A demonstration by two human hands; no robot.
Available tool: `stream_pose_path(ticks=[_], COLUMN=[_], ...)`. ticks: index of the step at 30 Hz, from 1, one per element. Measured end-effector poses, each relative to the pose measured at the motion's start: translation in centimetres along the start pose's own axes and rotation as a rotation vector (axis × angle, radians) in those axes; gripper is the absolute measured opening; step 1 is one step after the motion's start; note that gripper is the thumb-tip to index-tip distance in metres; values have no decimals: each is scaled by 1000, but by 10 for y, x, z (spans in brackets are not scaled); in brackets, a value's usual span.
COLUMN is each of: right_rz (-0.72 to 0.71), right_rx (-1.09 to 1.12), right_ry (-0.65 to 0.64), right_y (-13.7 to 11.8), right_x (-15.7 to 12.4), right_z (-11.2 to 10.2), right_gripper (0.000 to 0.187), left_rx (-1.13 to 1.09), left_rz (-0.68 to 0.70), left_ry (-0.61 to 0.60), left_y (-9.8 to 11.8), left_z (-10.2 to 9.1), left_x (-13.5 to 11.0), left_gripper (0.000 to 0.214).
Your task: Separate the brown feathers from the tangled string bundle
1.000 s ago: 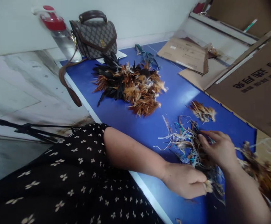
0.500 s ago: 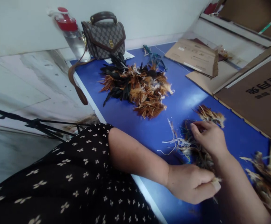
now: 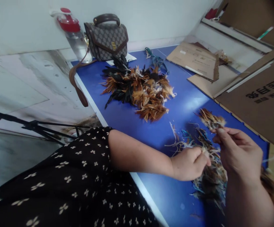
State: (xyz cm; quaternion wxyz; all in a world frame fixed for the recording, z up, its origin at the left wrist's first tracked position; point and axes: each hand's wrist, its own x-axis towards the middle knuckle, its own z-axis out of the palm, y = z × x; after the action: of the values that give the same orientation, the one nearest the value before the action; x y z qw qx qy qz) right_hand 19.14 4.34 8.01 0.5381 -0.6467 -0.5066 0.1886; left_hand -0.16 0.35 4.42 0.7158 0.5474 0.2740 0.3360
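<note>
My left hand (image 3: 191,162) is closed in a fist, its thumb and forefinger pinching the pale ends of some feathers (image 3: 205,152). Most of what it grips is hidden. To the right, my right hand (image 3: 241,153) is closed, thumb and fingertips pressed together. Its fingertips overlap the lower end of a small brown feather bundle (image 3: 210,118); whether they grip it or something thin in front, I cannot tell. Between and below the hands lies a loose heap of grey-brown and teal feathers (image 3: 211,181). White strings (image 3: 180,144) trail beside the left hand.
Bunches of black and orange-brown feathers (image 3: 137,91) lie farther back on the blue tabletop (image 3: 120,121). Behind them are a handbag (image 3: 108,39), a red-capped bottle (image 3: 74,37) and teal strands (image 3: 157,60). Cardboard (image 3: 193,60) and a carton (image 3: 264,91) border the right. A tripod leg (image 3: 9,116) stands left.
My left hand has moved up and away from me, still pinching the pale ends. The right hand has swung right, its fingertips now at the small brown bundle. More of the feather heap shows.
</note>
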Motion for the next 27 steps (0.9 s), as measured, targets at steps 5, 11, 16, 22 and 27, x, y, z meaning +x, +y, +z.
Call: stream_pose_path(ticks=[5,11,16,22,27], right_rz=[-8,-24,-91,-442,-466], right_rx=[177,90,95,-77,-238], right_ry=[126,308,439,354,289], right_y=[-18,-23,-15,1,13], right_x=[-52,-90,-114,-123,-134], right_z=[-11,-10,8,3,-9], right_gripper=[49,51,40,21,19], left_rx=[-319,-474,-543,-674,-682], left_rz=[-270,-301,-315,-359,-386], left_ry=[-18,-71,-86,-52,-20], left_y=[-6,10,8,5,12], left_z=[9,9,9,10,7], left_x=[0,-9,-8,-1,2], left_gripper=[31,58,66,73,70])
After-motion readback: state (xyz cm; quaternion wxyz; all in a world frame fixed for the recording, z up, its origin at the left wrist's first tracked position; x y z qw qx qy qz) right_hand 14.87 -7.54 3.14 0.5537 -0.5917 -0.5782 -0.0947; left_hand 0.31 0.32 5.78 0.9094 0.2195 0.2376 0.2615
